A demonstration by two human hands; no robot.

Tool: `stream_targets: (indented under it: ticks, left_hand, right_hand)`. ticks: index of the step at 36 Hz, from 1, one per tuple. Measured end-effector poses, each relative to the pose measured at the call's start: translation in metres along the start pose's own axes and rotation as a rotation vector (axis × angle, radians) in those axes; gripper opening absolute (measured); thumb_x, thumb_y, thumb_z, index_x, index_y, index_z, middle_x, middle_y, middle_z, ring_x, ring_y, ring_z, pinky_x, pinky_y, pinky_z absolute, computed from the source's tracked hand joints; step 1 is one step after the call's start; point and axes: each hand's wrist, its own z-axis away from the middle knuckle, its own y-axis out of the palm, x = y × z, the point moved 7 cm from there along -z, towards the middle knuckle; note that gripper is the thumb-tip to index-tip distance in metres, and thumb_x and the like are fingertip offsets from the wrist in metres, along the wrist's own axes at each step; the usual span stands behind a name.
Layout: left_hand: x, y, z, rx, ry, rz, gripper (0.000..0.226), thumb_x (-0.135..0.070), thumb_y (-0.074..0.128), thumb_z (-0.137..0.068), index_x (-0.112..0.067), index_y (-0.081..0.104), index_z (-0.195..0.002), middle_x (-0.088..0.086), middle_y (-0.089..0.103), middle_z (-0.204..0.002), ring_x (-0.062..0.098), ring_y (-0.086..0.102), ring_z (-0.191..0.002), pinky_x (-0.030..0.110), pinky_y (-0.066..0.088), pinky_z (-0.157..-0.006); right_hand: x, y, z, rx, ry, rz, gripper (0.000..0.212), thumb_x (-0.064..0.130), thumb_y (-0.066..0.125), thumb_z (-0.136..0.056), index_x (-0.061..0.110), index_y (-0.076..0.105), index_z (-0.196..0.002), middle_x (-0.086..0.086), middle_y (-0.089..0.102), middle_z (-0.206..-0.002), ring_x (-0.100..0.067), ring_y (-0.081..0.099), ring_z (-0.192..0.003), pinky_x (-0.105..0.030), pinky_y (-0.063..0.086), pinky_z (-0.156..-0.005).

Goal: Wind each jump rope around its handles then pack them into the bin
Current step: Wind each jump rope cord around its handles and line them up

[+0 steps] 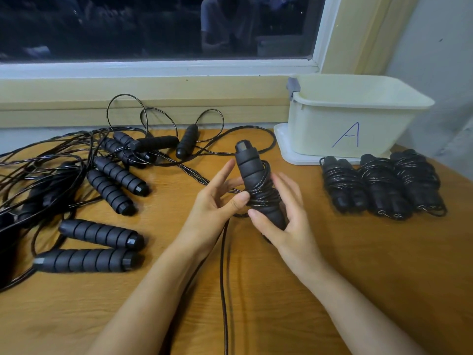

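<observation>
My right hand (pixel 284 221) grips the lower end of a pair of black foam handles (pixel 249 167) held upright at the table's middle, with black cord (pixel 263 196) coiled several turns round them. My left hand (pixel 217 198) presses its thumb on the coils, its fingers spread out straight. The cord's loose length (pixel 224 278) trails down toward the front edge. Three wound ropes (pixel 381 185) lie side by side at the right. The cream bin (pixel 358 116) marked "A" stands behind them on its lid (pixel 281 142).
A tangle of unwound ropes (pixel 64 160) and several black ribbed handles (pixel 112 175) covers the table's left half. The wooden table (pixel 332 278) meets a window sill and a dark window at the back. A wall stands right of the bin.
</observation>
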Motion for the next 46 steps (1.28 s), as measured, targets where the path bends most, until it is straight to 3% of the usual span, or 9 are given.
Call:
stream_targets:
  ticks: [4, 10, 16, 22, 27, 32, 37, 41, 46]
  left_hand:
    - [-0.002, 0.002, 0.0, -0.008, 0.019, -0.056, 0.086, -0.018, 0.069, -0.074, -0.022, 0.032, -0.152, 0.001, 0.063, -0.125, 0.019, 0.065, -0.102, 0.028, 0.056, -0.085]
    - [-0.003, 0.0, 0.001, -0.054, 0.054, -0.13, 0.085, -0.025, 0.073, -0.072, -0.024, 0.036, -0.149, -0.007, 0.066, -0.124, 0.014, 0.067, -0.103, 0.029, 0.054, -0.088]
    - [-0.007, -0.002, 0.001, -0.047, 0.068, -0.157, 0.084, -0.024, 0.071, -0.074, -0.021, 0.035, -0.15, -0.007, 0.073, -0.109, 0.009, 0.067, -0.107, 0.022, 0.053, -0.087]
    - [-0.014, -0.002, 0.002, -0.056, 0.144, -0.191, 0.082, -0.026, 0.068, -0.076, -0.016, 0.033, -0.149, -0.006, 0.074, -0.101, 0.008, 0.068, -0.101, 0.019, 0.052, -0.084]
    - [-0.019, -0.002, 0.001, -0.029, 0.178, -0.237, 0.075, -0.027, 0.064, -0.08, -0.022, 0.032, -0.147, -0.012, 0.072, -0.1, 0.004, 0.066, -0.103, 0.016, 0.049, -0.088]
    - [-0.024, 0.001, 0.003, -0.034, 0.187, -0.201, 0.069, -0.021, 0.061, -0.08, -0.024, 0.032, -0.143, -0.02, 0.067, -0.083, 0.0, 0.068, -0.085, 0.015, 0.051, -0.078]
    - [-0.026, -0.006, 0.005, -0.142, 0.206, -0.243, 0.069, -0.026, 0.068, -0.074, -0.023, 0.041, -0.138, -0.006, 0.066, -0.078, 0.003, 0.069, -0.08, 0.019, 0.054, -0.079]
    - [-0.024, -0.013, 0.004, -0.174, 0.199, -0.27, 0.074, -0.035, 0.073, -0.069, -0.022, 0.047, -0.137, -0.009, 0.069, -0.078, 0.008, 0.07, -0.083, 0.038, 0.054, -0.092]
    - [-0.025, -0.006, 0.003, -0.072, 0.157, -0.18, 0.079, -0.019, 0.07, -0.072, -0.018, 0.037, -0.144, -0.009, 0.07, -0.09, 0.003, 0.071, -0.084, 0.014, 0.052, -0.074]
  right_hand:
    - [0.006, -0.004, 0.0, -0.057, -0.058, 0.115, 0.066, 0.041, 0.075, -0.081, 0.022, 0.052, -0.14, 0.009, 0.054, -0.131, -0.013, 0.053, -0.124, -0.022, 0.048, -0.094]
    - [0.004, -0.009, 0.004, -0.116, -0.041, 0.059, 0.074, 0.035, 0.08, -0.08, 0.044, 0.041, -0.143, 0.013, 0.066, -0.126, -0.007, 0.062, -0.117, -0.032, 0.052, -0.095]
    - [0.01, -0.009, 0.003, -0.094, -0.054, 0.045, 0.062, 0.032, 0.074, -0.084, 0.043, 0.047, -0.139, 0.02, 0.063, -0.126, 0.002, 0.061, -0.114, -0.013, 0.048, -0.09]
    - [0.007, -0.007, 0.002, -0.033, -0.001, -0.091, 0.06, 0.03, 0.069, -0.085, 0.041, 0.045, -0.139, 0.03, 0.062, -0.125, 0.002, 0.06, -0.117, -0.016, 0.05, -0.09]
    - [0.004, -0.007, -0.001, -0.027, 0.03, -0.202, 0.058, 0.026, 0.066, -0.085, 0.035, 0.047, -0.139, 0.017, 0.063, -0.132, -0.006, 0.058, -0.123, -0.017, 0.047, -0.096]
    - [0.002, -0.007, -0.004, -0.003, 0.047, -0.244, 0.054, 0.023, 0.064, -0.087, 0.033, 0.047, -0.137, 0.021, 0.062, -0.131, -0.004, 0.059, -0.122, -0.014, 0.046, -0.094]
    - [-0.004, -0.003, -0.006, 0.037, 0.068, -0.27, 0.049, 0.028, 0.062, -0.091, 0.036, 0.047, -0.137, 0.011, 0.06, -0.138, -0.007, 0.053, -0.13, -0.024, 0.043, -0.107]
    - [-0.005, -0.001, -0.006, 0.067, 0.072, -0.262, 0.051, 0.035, 0.059, -0.091, 0.035, 0.045, -0.14, 0.009, 0.059, -0.14, -0.007, 0.051, -0.132, -0.022, 0.042, -0.107]
    - [-0.003, -0.003, -0.004, 0.006, 0.025, -0.166, 0.051, 0.031, 0.055, -0.095, 0.033, 0.043, -0.144, 0.006, 0.052, -0.137, -0.004, 0.05, -0.129, -0.017, 0.041, -0.102]
